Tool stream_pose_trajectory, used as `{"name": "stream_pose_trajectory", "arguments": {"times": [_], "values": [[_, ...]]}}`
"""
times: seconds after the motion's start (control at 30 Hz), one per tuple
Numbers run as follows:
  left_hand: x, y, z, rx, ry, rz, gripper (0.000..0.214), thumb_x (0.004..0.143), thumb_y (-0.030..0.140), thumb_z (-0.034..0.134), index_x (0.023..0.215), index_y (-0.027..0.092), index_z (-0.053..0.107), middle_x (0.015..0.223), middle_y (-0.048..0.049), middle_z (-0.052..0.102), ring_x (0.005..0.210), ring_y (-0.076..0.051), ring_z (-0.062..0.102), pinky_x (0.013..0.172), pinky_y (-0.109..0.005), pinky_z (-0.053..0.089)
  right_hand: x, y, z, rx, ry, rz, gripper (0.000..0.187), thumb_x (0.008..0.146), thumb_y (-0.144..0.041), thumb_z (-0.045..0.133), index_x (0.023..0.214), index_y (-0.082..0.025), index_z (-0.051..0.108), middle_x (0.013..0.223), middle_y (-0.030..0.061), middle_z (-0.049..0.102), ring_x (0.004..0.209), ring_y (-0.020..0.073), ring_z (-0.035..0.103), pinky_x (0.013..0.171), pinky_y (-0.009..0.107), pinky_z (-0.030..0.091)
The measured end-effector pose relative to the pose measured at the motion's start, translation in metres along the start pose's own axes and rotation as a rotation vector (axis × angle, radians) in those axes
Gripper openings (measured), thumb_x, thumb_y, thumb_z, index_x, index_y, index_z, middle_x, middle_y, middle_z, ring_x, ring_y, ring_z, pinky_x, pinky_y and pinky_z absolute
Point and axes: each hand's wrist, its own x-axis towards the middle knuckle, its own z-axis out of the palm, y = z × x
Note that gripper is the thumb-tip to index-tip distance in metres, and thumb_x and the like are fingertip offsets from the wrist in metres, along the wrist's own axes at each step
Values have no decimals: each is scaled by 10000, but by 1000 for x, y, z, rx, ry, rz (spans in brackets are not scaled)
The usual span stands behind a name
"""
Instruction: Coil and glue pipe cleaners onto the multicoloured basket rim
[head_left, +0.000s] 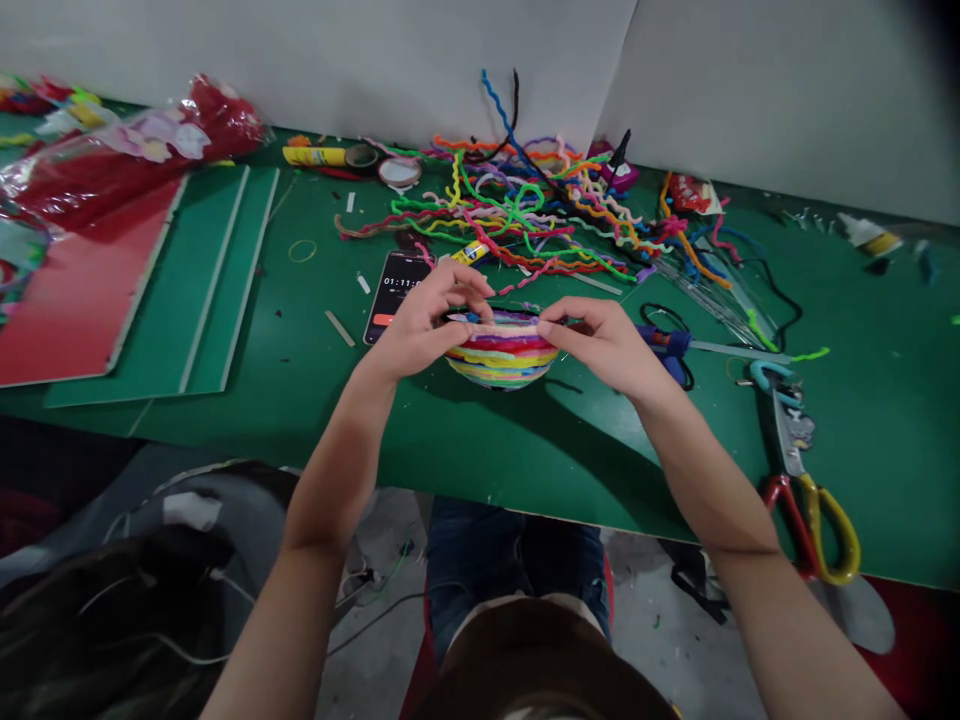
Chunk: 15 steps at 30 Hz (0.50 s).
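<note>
A small bowl [502, 358] coiled from striped, many-coloured pipe cleaners is held just above the green table [525, 450], near its front edge. My left hand [427, 325] grips its left rim, with thumb and fingers pinched over the top edge. My right hand [604, 340] pinches the right rim in the same way. Both hands are closed on the bowl. The inside of the bowl is mostly hidden by my fingers.
A tangle of loose pipe cleaners [525, 205] lies behind the bowl. A phone [396, 292] showing a timer lies to the left of it. Blue-handled scissors [675, 345] and red-and-yellow pliers [806, 480] lie on the right. Green and red boards [150, 290] are stacked at left.
</note>
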Motion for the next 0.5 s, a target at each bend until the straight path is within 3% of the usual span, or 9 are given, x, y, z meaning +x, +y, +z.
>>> {"name": "stream_pose_trajectory", "arguments": {"times": [0.23,0.37,0.5], "values": [[-1,-2,-4,-5,-49,-30,250,707,169,560,955,197,553,773,-2,633,714,-138,640,640,-266,510,-3,-3,4,11,-17,8,229,776,-397,626,742,-171,647,704,1,610,617,101,487,571,246,372],[1,-4,-6,-57,-72,27,258,806,347,483,969,186,603,746,-25,646,686,-163,628,627,-299,486,-6,-6,7,-15,-9,13,232,779,-395,626,746,-166,648,679,-2,605,573,86,452,539,231,345],[0,8,4,294,-38,94,312,879,411,438,887,202,670,756,-30,670,768,-180,612,777,-347,447,-7,-7,11,-48,-6,1,226,788,-387,620,746,-166,643,655,-13,587,542,75,417,520,229,315]]}}
